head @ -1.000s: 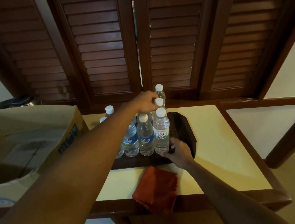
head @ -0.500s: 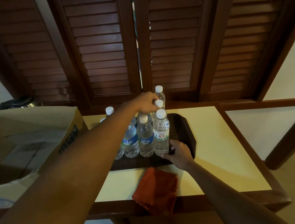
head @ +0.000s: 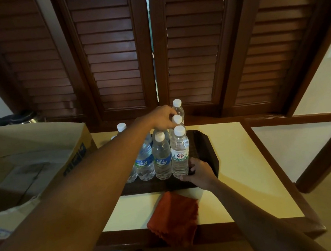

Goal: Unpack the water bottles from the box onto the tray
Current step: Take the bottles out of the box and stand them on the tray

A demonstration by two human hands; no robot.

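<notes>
Several clear water bottles with white caps stand on the dark tray (head: 207, 151) in the middle of the table. My left hand (head: 160, 118) reaches over them and grips the top of a middle-row bottle (head: 157, 132), whose cap is hidden under my fingers. My right hand (head: 199, 171) is at the tray's front right, its thumb and fingers curled round the base of the front right bottle (head: 179, 154). The open cardboard box (head: 38, 139) stands at the left; my left arm hides part of it.
A folded orange cloth (head: 175, 217) hangs over the cream table's (head: 239, 168) front edge. A dark kettle (head: 21, 118) sits behind the box. Brown louvred shutters rise right behind the table. One bottle (head: 121, 128) stands behind my forearm, near the box.
Hardly anything has moved. Both hands keep their hold at the same bottles.
</notes>
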